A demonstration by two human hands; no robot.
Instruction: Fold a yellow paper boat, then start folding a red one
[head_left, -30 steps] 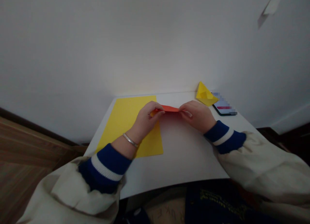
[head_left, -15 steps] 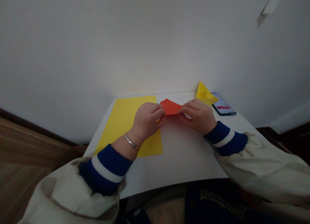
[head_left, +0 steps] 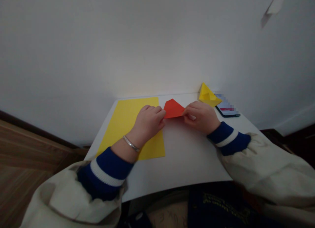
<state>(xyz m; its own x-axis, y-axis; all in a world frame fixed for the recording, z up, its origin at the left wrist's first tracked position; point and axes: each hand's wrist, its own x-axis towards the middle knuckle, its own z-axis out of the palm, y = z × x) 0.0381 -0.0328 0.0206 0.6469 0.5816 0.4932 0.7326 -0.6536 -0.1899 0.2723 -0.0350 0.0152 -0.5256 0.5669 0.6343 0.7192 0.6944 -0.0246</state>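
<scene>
A small folded orange paper [head_left: 173, 108] stands up as a triangle just above the white table [head_left: 187, 159]. My left hand [head_left: 148, 121] pinches its left corner with curled fingers. My right hand [head_left: 201, 117] pinches its right corner the same way. A silver bracelet [head_left: 131, 144] circles my left wrist. My left hand rests over the right edge of a flat yellow sheet [head_left: 128, 123].
A folded yellow paper shape [head_left: 208, 96] sits at the table's back right, partly on a phone [head_left: 227, 109] with a lit screen. A white wall rises right behind the table. Wooden floor shows at the left.
The orange paper went from lying nearly flat between my hands to standing up as a triangle. Both hands kept their grip and shifted only slightly.
</scene>
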